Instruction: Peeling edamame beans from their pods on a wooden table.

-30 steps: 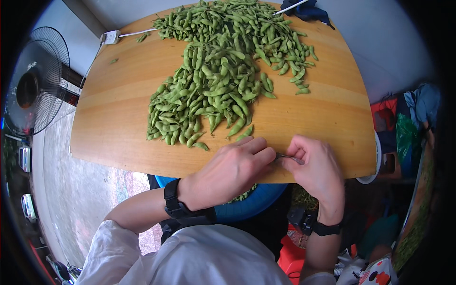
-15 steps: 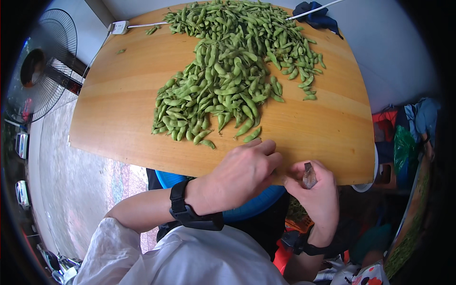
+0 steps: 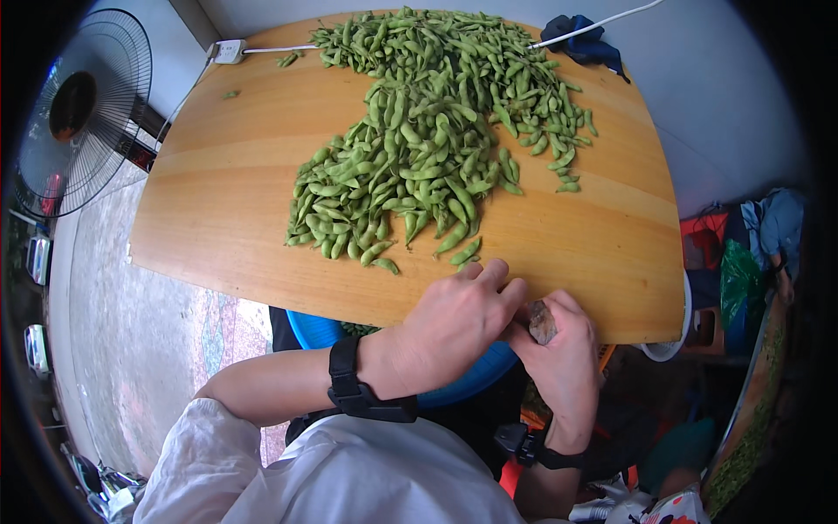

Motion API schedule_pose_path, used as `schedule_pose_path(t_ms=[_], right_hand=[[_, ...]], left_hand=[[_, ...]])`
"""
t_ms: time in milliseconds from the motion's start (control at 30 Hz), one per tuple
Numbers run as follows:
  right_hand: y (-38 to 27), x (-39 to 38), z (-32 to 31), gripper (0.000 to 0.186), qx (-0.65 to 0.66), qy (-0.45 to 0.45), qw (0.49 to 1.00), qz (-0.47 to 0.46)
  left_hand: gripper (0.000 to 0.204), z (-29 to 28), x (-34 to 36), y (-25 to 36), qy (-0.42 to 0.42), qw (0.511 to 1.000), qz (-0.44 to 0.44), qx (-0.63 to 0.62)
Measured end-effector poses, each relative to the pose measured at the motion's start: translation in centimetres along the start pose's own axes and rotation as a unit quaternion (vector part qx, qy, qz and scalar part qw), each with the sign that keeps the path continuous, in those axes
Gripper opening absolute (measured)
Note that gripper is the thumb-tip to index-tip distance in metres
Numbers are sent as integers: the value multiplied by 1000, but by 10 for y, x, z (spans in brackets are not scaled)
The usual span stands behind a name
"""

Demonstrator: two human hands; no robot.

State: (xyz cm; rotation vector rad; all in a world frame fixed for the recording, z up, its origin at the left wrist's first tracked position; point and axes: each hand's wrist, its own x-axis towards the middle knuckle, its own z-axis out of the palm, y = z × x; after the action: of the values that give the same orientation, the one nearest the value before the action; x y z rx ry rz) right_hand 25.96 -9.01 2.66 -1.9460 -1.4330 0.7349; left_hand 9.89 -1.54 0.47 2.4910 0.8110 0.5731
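Note:
A large heap of green edamame pods (image 3: 393,166) spreads over the wooden table (image 3: 227,192), from its far edge towards me. Near the table's front edge, my left hand (image 3: 445,319) is closed with its fingers bent and pressed together; whatever they pinch is hidden. Just right of it, my right hand (image 3: 563,358) is closed, its fingertips meeting the left ones. A small brownish-grey piece (image 3: 542,323) shows between its thumb and curled fingers; its kind is unclear. One loose pod (image 3: 466,251) lies just beyond my left knuckles.
Under the front edge, a blue basin (image 3: 471,380) stands with some green things inside. A power strip (image 3: 230,51) and cable lie at the far left, dark blue cloth (image 3: 583,42) at the far right. A fan (image 3: 83,113) stands left; a green plastic bag (image 3: 740,284) hangs right.
My right hand has moved left and closer to my left hand, turning the brownish-grey piece with it. My left hand has shifted slightly right. The view has tilted a little.

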Motion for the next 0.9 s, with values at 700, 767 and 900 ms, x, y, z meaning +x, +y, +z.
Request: schedule_pose_path(t_ms=[700,767,900], right_hand=[[22,-29,-31,12,-27,-1,1000,0],[40,-45,-57,10,-16,-12,999,51],[84,-74,-103,15,-101,51,980,165]], left_hand=[[21,-38,-42,1,-90,994,64,-14],[17,-44,-49,-2,-137,987,80,-11],[15,-43,-51,-13,-75,994,66,-49]])
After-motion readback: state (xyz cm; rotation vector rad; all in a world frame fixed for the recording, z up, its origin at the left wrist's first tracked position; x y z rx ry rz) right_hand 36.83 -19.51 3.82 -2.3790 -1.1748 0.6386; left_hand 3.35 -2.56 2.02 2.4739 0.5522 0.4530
